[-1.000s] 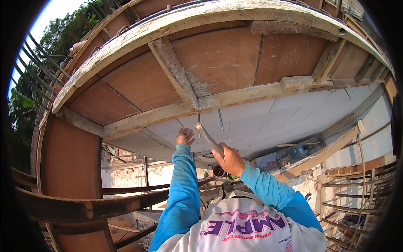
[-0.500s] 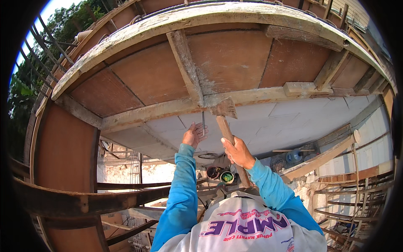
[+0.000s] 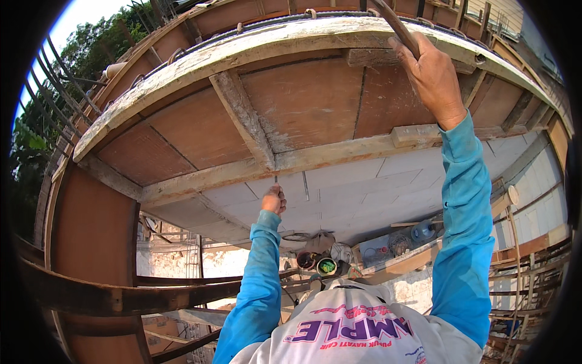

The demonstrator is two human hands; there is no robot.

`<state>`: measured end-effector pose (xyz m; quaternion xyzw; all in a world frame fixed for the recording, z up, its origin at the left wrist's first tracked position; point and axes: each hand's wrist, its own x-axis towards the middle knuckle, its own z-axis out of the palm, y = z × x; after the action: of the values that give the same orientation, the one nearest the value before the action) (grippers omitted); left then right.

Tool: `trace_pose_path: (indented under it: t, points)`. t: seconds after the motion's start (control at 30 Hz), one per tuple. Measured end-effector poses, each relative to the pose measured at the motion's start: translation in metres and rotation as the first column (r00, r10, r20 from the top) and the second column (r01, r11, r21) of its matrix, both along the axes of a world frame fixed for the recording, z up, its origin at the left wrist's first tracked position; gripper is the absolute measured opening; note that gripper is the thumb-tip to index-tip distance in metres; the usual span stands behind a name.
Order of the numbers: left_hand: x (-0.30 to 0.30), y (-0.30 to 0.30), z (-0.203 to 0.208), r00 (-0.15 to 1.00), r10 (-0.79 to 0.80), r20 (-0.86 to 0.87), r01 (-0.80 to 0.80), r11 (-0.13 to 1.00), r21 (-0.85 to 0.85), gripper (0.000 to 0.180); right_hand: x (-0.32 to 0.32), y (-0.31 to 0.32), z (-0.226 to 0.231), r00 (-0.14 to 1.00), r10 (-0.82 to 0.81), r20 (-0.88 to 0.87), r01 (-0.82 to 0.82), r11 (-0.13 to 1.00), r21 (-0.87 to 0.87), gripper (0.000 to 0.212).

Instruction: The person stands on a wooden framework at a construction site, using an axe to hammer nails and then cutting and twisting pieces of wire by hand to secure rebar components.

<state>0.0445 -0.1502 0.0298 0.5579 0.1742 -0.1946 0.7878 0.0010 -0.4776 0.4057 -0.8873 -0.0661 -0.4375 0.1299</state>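
My left hand (image 3: 274, 201) is closed on a thin nail-like metal pin (image 3: 276, 179), whose tip points up at the lower edge of the wooden beam (image 3: 345, 151), just under a slanted brace (image 3: 242, 118). Raised at the upper right, my right hand (image 3: 431, 76) grips the wooden handle (image 3: 397, 25) of a hatchet. The hatchet's head lies beyond the top of the view. Beside my left hand, a thin grey rod-like strip (image 3: 306, 186) stands out against the pale block wall (image 3: 376, 182).
Brown formwork panels (image 3: 297, 97) fill the space above the beam, under a curving top plank (image 3: 254, 45). A dark curved bar (image 3: 151, 298) crosses at the left. Lower down are a bucket with green contents (image 3: 327, 267) and a blue water jug (image 3: 422, 231). Upright rebar (image 3: 51, 91) stands at far left.
My right hand has swung the hatchet up and to the right, carrying its head out of view. My left hand, its fingers spread before, is now closed round the pin.
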Motion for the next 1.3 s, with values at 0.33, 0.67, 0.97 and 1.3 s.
trace_pose_path:
  t: [0.33, 0.67, 0.97, 1.3]
  points:
    - [-0.006, 0.006, 0.011, 0.997, -0.049, -0.051, 0.053, 0.995, 0.083, 0.025, 0.108, -0.066, 0.066, 0.92, -0.39, 0.051, 0.382, 0.858, -0.343, 0.033]
    - [0.029, -0.01, -0.013, 0.992, 0.027, 0.123, -0.068, 0.937, 0.343, 0.027, 0.118, -0.078, 0.059, 0.943, -0.323, -0.078, 0.277, 0.894, -0.351, 0.045]
    - [0.044, 0.041, -0.089, 0.806, -0.114, 0.581, -0.367, 0.674, 0.641, 0.029, 0.119, -0.069, 0.06, 0.969, -0.247, -0.003, 0.239, 0.943, -0.229, 0.036]
    - [0.023, -0.002, 0.013, 0.997, -0.069, 0.04, 0.061, 0.984, 0.166, 0.028, 0.118, -0.082, 0.05, 0.969, -0.246, -0.025, 0.241, 0.963, -0.124, 0.019]
